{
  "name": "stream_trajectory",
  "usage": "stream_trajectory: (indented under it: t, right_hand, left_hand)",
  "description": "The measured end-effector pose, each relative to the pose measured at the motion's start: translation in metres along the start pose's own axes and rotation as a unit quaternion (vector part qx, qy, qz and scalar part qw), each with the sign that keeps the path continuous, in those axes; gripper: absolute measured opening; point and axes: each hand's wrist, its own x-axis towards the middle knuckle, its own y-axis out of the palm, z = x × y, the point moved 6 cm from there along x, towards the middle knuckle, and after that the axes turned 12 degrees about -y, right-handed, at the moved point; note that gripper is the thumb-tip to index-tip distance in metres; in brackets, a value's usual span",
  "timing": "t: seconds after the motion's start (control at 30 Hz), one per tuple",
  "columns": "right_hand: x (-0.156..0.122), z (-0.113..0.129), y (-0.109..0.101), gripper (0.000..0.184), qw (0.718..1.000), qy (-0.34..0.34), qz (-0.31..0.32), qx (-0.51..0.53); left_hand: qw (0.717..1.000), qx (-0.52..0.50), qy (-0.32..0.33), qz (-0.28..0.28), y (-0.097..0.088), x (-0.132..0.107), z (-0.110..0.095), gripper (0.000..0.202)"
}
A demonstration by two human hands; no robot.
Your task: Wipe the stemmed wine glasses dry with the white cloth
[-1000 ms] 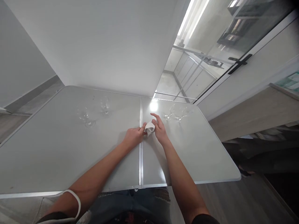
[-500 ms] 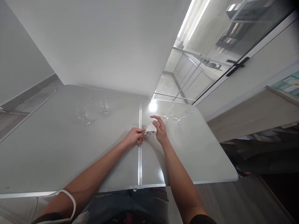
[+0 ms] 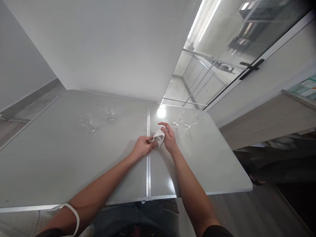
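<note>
The right hand (image 3: 170,140) is partly closed, its thumb pressing a white cloth (image 3: 159,135) against the palm side while the forefinger stretches out beyond it, bent and free. The left hand (image 3: 142,146) meets the cloth from the other side, fingers bent together and their tips at its edge; whether they pinch the cloth itself or something clear inside it cannot be told. The cloth is bunched into a hollow shape between the two hands, its opening towards the person and one corner hanging down. Both hands are above the worktop (image 3: 111,161), close to the metal strip (image 3: 148,174) that divides it.

Beyond the right hand, two clear glasses stand near each other: one nearer the hand (image 3: 177,124), the other farther right (image 3: 189,126). On the left half, well apart from the left hand, are two more, a front glass (image 3: 94,131) and a back glass (image 3: 112,118); their rims are faint against the pale surface. A white loop (image 3: 77,219) curves over the left forearm.

Past the worktop's far edge rises a white wall (image 3: 111,46). To the right are a door with a black handle (image 3: 251,69) and a wooden board (image 3: 266,120).
</note>
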Motion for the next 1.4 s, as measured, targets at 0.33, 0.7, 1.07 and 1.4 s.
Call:
stream_trajectory:
  t: [0.33, 0.7, 1.07, 1.4]
  right_hand:
    - [-0.003, 0.006, -0.006, 0.033, 0.999, -0.036, -0.021, 0.022]
    - [0.009, -0.018, -0.043, 0.03, 0.943, -0.074, -0.256, 0.2]
    - [0.001, -0.013, -0.005, 0.027, 0.907, 0.033, -0.153, 0.392]
    - [-0.01, -0.007, 0.035, 0.054, 0.968, 0.033, 0.019, 0.248]
  left_hand:
    - [0.98, -0.129, -0.047, 0.14, 0.009, 0.003, 0.005, 0.029]
    - [0.94, 0.208, 0.171, -0.209, -0.015, 0.001, -0.004, 0.051]
    - [0.973, -0.159, 0.166, 0.002, -0.006, 0.014, -0.001, 0.062]
    - [0.966, -0.18, 0.179, -0.039, -0.018, 0.016, -0.007, 0.043]
